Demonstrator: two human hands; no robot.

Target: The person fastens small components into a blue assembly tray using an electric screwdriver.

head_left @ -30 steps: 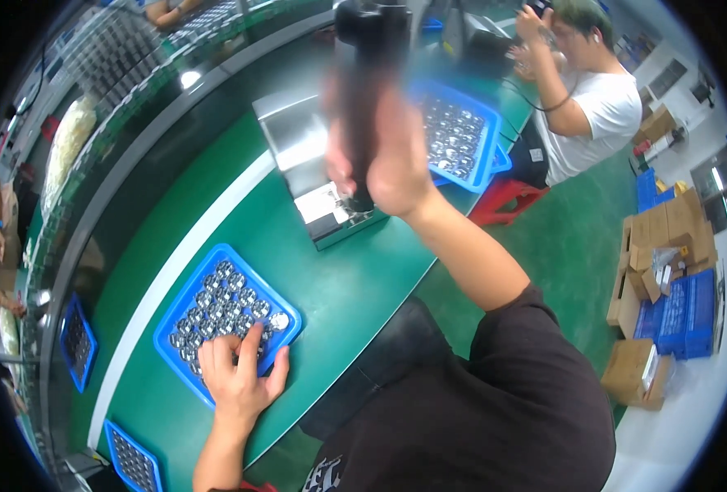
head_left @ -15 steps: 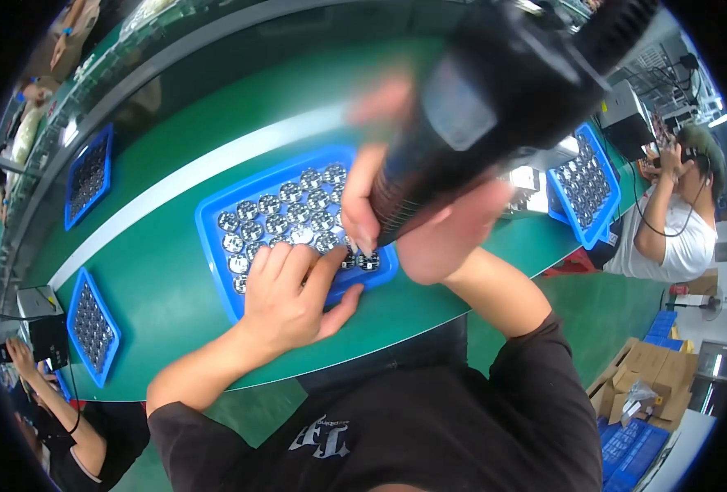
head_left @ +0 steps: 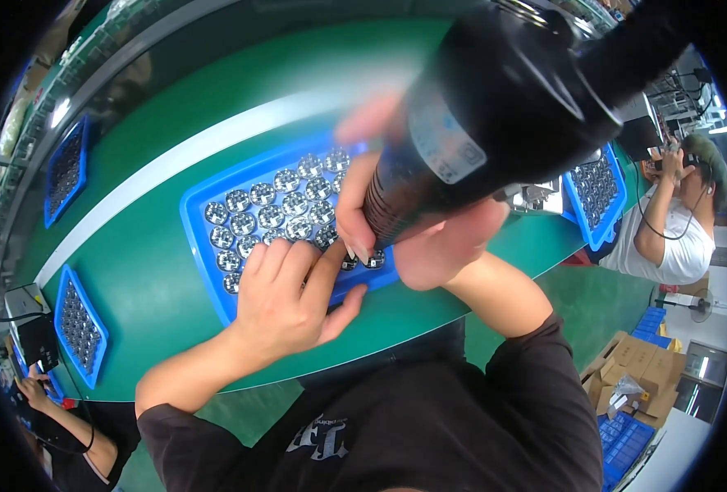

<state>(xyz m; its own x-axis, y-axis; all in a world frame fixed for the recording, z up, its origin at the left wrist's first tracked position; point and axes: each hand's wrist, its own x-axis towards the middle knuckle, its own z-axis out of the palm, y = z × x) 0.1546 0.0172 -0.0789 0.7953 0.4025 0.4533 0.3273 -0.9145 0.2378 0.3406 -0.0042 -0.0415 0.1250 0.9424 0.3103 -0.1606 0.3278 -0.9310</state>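
My right hand is wrapped round a thick black electric screwdriver with a pale label on its side. It is held close to the camera, slanting down to the left, and its tip is hidden behind the fingers. Below it lies a blue tray filled with rows of small round circuit-board parts. My left hand rests on the near part of the tray, fingertips on the parts, index finger reaching to the right hand's fingertips. Its thumb stands apart near the tray's front edge.
The green workbench has a pale strip running along it. More blue trays of parts stand at left and at right. A person in white works at the right, another in black at lower left. Cardboard boxes stand beyond.
The view has shifted slightly, so the tray sits a little further left. Both hands keep nearly the same place over the tray; the screwdriver's body has tilted slightly.
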